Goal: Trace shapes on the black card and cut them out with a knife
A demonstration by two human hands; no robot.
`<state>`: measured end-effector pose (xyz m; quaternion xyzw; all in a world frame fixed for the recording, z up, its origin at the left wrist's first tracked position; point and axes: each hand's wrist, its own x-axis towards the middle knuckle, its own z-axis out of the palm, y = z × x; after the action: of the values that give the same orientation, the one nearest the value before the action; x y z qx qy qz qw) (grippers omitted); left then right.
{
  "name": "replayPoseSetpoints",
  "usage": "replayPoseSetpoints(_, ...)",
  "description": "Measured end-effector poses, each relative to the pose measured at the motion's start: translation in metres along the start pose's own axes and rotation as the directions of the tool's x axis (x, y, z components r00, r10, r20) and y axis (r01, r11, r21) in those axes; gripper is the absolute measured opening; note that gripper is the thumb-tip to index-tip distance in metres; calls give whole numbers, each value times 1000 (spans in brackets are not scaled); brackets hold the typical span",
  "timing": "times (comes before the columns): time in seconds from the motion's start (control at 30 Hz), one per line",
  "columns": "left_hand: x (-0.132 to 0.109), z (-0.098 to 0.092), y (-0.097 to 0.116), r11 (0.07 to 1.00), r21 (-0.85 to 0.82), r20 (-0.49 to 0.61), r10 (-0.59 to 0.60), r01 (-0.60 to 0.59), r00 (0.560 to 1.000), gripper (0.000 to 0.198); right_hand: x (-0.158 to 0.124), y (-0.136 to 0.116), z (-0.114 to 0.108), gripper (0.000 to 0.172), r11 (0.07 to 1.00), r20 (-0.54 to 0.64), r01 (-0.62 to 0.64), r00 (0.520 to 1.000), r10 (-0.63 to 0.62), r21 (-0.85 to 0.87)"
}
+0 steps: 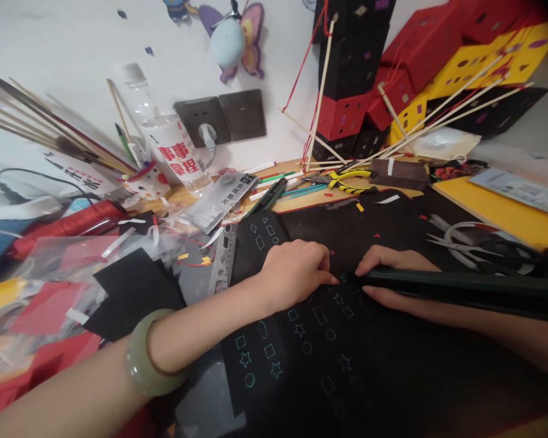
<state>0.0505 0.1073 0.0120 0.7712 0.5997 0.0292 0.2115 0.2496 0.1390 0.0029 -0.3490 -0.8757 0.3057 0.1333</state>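
A black paper sheet [310, 353] with small outlined stars, squares and circles lies in front of me. My left hand [296, 267] rests on it with fingers curled together, fingertips pressing the paper near a drawn star. My right hand [393, 274] is closed around a long dark green tool [461, 289] whose tip meets the paper right next to the left fingertips. A pale green bangle [148, 359] circles my left wrist.
Scissors [466, 243] lie at right on the black sheet. Yellow-handled pliers [349, 181], pens, a grey stencil ruler [223, 258], a plastic bottle [173, 146], brushes, red thread spool [73, 222] and paper scraps crowd the left and back. Red, black, yellow boxes with sticks [393, 79] stand behind.
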Motion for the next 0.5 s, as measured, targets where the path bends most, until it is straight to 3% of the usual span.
replayPoseSetpoints(0.5, -1, -3, 0, 999, -34, 17, 10, -9, 1000, 21, 2, 9, 1, 13, 993, 39, 74, 997, -71, -97)
